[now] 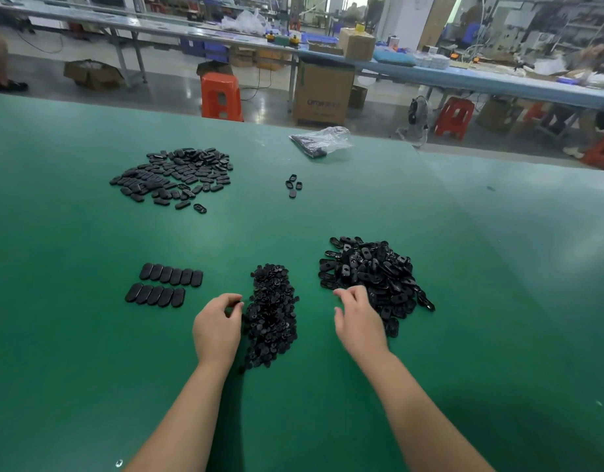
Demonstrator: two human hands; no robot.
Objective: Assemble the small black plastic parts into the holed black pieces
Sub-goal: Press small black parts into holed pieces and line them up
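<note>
Small parts: one long heap (271, 313) is lying near the table's front, between the two hands; too many pieces to count.
Holed pieces: one bigger heap (374, 275) is sitting just right of the small parts, oval bodies with a slot showing.
Left hand (217, 330): is resting at the left edge of the small-parts heap, fingers curled with the tips drawn together at the heap; whether a part is pinched cannot be told.
Right hand (360, 318): is hovering at the near left edge of the holed heap, fingers bent loosely, nothing visibly held.
Lined-up ovals (164, 284): two rows are lying left of the hands, six behind, five in front, eleven in all.
Far pile (173, 175): one spread of ovals is lying far left.
Strays (293, 185): about four are lying mid-table.
Bag (322, 141): one clear bag is lying at the far edge.
Surface: a green table (464, 335) is carrying everything.
Room: a workshop with long benches, cartons (322, 93) and three orange stools (221, 97) showing clearly.
</note>
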